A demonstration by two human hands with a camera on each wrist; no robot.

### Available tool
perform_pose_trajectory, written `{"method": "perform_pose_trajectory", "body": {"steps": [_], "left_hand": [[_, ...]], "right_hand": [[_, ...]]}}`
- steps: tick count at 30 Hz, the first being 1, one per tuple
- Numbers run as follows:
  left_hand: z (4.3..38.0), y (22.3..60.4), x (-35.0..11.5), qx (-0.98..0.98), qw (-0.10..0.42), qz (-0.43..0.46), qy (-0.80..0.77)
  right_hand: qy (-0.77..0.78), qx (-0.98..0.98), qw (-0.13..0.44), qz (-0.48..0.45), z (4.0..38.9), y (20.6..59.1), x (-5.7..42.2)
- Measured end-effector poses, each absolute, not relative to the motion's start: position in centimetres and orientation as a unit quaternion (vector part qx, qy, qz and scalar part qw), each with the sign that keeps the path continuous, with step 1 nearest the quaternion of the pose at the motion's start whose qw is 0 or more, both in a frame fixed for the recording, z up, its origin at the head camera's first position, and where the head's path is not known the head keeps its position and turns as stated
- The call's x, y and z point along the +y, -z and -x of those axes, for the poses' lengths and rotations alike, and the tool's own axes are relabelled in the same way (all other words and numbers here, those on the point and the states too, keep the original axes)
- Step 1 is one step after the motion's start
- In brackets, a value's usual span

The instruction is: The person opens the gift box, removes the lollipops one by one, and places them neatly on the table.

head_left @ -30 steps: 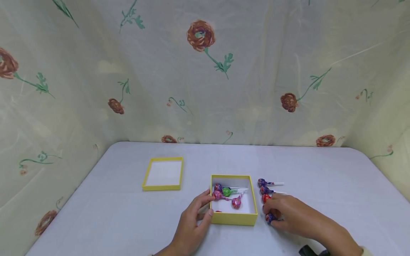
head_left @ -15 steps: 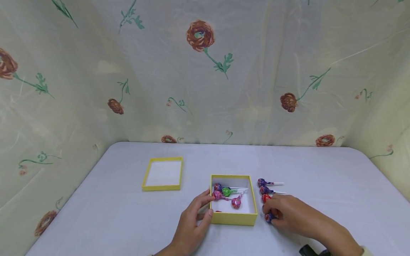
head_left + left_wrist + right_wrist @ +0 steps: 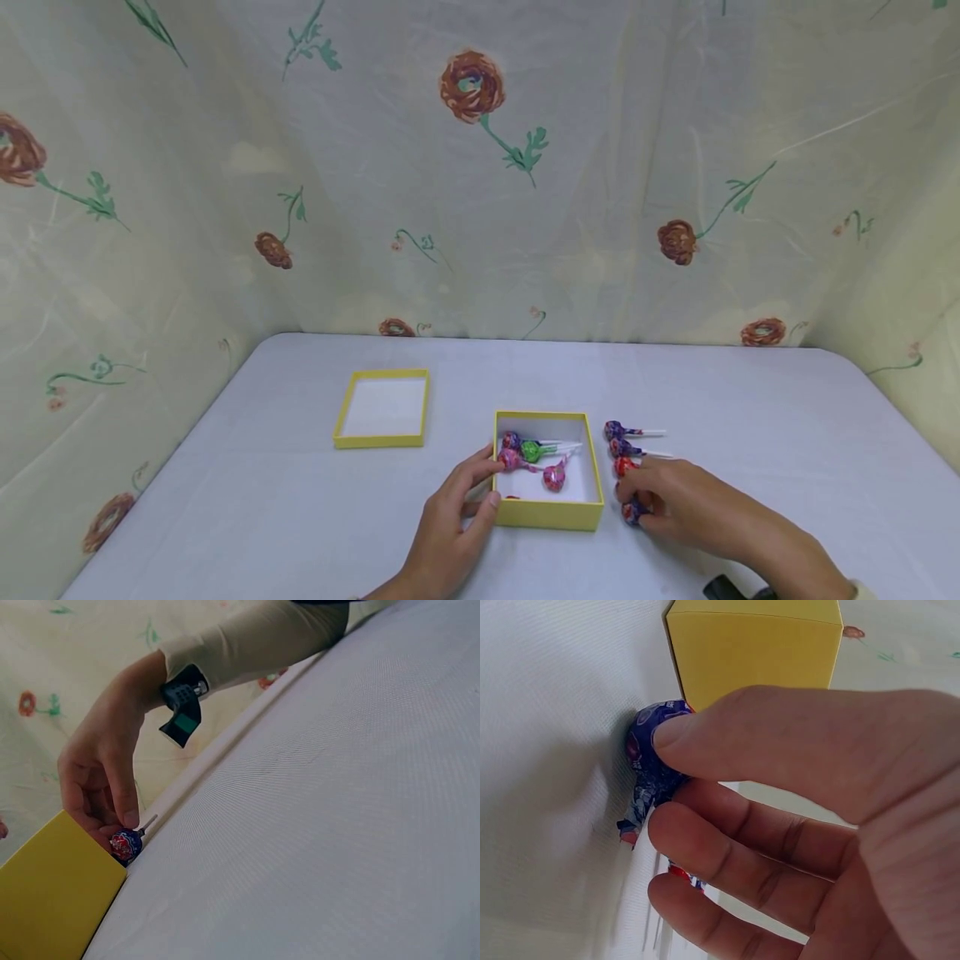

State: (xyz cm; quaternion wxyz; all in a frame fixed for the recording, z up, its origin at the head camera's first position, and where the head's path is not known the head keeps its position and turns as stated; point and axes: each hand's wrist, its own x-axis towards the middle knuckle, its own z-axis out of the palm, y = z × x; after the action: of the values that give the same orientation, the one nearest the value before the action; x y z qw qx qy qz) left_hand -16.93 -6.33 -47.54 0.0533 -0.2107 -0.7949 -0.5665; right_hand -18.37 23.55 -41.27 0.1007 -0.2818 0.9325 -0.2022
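Note:
My right hand (image 3: 675,504) pinches the round head of a blue-wrapped lollipop (image 3: 654,742) between thumb and fingers, low at the tabletop. Beyond that hand, two blue-wrapped lollipops and a red one (image 3: 623,466) lie in a column, partly covered by the fingers. An uncovered yellow box (image 3: 551,515) with a white inside stands left of them, holding several lollipops, among them a green one (image 3: 533,452) and a pink one (image 3: 554,477). My left hand (image 3: 452,521) rests against the box's left side, fingers fairly straight at the rim, thumb near the front corner.
A yellow-rimmed box lid (image 3: 382,408) lies white inside up, farther back on the left of the white table (image 3: 247,500). Flowered cloth (image 3: 570,208) hangs behind and at both sides. A dark strap device (image 3: 723,587) sits by the right wrist.
Almost nothing moves. The right hand's fingers shift very slightly at the blue-wrapped lollipop, and the left hand stays at the box.

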Motion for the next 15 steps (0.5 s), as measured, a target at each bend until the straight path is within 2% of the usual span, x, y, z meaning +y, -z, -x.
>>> {"method": "perform_pose_trajectory", "body": {"steps": [15], "left_hand": [[16.91,47.46,-6.35,-0.802,0.044,0.203,0.56]], "right_hand": [[0.206,0.934,0.115,0.269,18.32,40.93,23.79]]}}
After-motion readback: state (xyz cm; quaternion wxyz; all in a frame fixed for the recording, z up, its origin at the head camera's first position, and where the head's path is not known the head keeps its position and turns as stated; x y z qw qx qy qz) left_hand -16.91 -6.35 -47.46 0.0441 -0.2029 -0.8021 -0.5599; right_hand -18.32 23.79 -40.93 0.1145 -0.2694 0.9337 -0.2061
